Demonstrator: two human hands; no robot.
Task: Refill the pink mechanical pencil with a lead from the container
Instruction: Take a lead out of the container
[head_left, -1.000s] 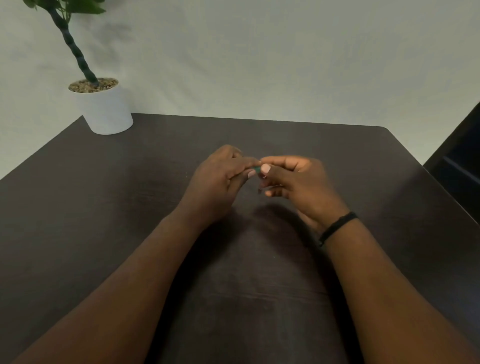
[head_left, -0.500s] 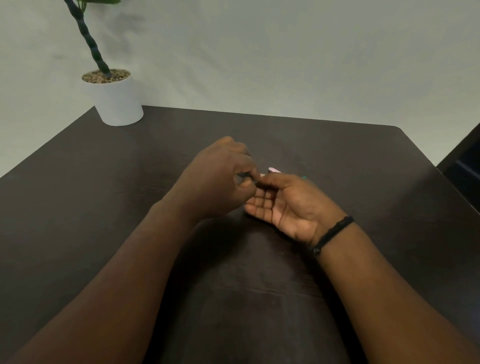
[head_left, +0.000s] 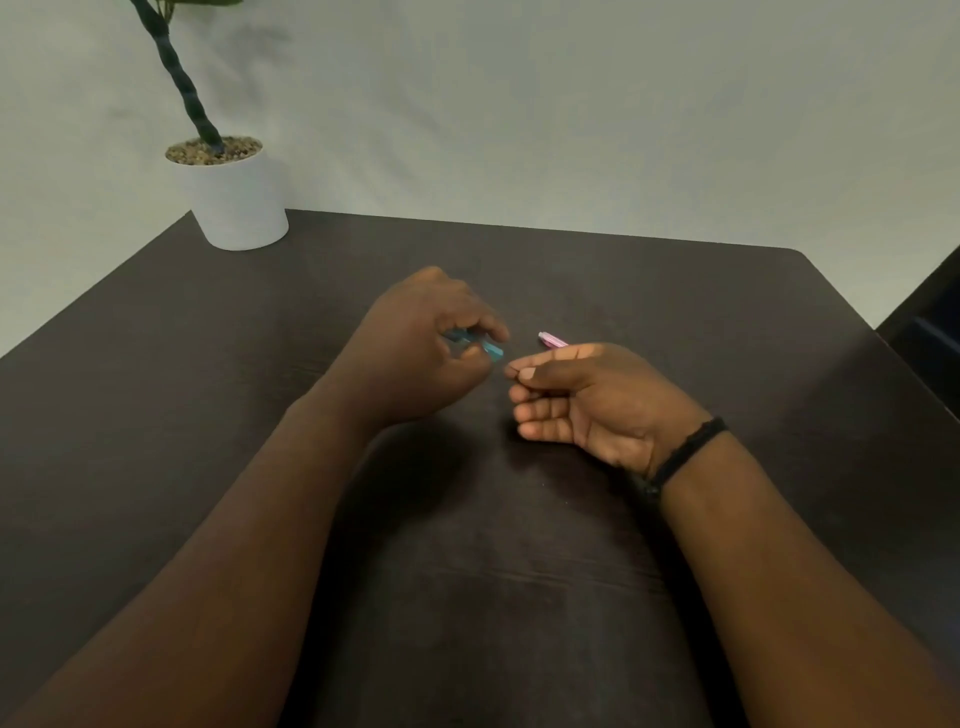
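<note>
A blue lead container (head_left: 475, 345) is held in the left hand (head_left: 415, 348); the right hand (head_left: 582, 395) pinches, contents indiscernible; the pink pencil (head_left: 553, 340) lies unfilled beyond.

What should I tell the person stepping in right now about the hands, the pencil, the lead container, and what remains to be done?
Left hand: closed around the blue lead container, held just above the table.
Right hand: palm up, thumb and forefinger pinched together; a lead between them is too thin to confirm.
Pink mechanical pencil: lying on the table just beyond the right hand, mostly hidden by it, held by neither hand.
Done: container picked up.
Left: confirm a lead is out, pick up the pencil, feed the lead in, set the container down.
</note>
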